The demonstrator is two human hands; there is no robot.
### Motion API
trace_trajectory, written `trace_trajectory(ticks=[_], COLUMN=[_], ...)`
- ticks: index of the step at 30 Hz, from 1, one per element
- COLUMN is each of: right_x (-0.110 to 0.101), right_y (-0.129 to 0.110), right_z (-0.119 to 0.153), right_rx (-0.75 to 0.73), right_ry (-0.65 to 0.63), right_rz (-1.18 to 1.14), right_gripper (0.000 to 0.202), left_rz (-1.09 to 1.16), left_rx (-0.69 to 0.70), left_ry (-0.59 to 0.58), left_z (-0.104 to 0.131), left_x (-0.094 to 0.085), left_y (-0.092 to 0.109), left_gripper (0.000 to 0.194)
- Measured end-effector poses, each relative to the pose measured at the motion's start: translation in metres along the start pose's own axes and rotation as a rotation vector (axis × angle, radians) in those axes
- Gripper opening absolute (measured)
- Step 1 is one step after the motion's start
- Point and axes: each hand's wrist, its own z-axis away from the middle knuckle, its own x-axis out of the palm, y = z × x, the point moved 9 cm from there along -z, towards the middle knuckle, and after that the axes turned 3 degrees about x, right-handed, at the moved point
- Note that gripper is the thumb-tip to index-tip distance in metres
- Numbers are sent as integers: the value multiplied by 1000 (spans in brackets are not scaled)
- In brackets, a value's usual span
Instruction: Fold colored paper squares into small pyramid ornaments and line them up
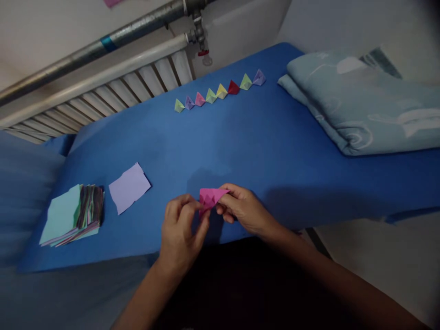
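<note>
A bright pink paper, folded to a pointed shape with creases, is held up between both hands near the front edge of the blue surface. My left hand pinches its lower left part with thumb and fingers. At its right corner, my right hand grips the paper between thumb and fingers. A loose lavender sheet lies to the left of my left hand. Farther left is a stack of coloured paper, light teal on top.
Several small folded paper pieces in mixed colours stand in a row along the back of the blue-covered surface. A folded light-blue blanket lies at the right. Behind are a white radiator and a metal pipe.
</note>
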Motion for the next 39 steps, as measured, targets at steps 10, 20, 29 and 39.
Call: trace_trajectory(ticks=[10, 20, 29, 39], right_x=[5, 7, 5, 10], right_y=[-2, -3, -4, -5], right_z=[3, 4, 2, 2], right_rx=[2, 6, -1, -1], right_ry=[6, 18, 45, 10], right_rz=[58, 145, 120, 123], right_gripper=[10, 12, 18, 15], left_rz=[387, 866, 823, 953], left_rx=[-510, -774, -802, -934], left_ry=[-128, -111, -91, -65], left_z=[9, 19, 21, 29], left_x=[21, 42, 36, 46], left_y=[-39, -46, -50, -65], left_gripper=[4, 11, 14, 18])
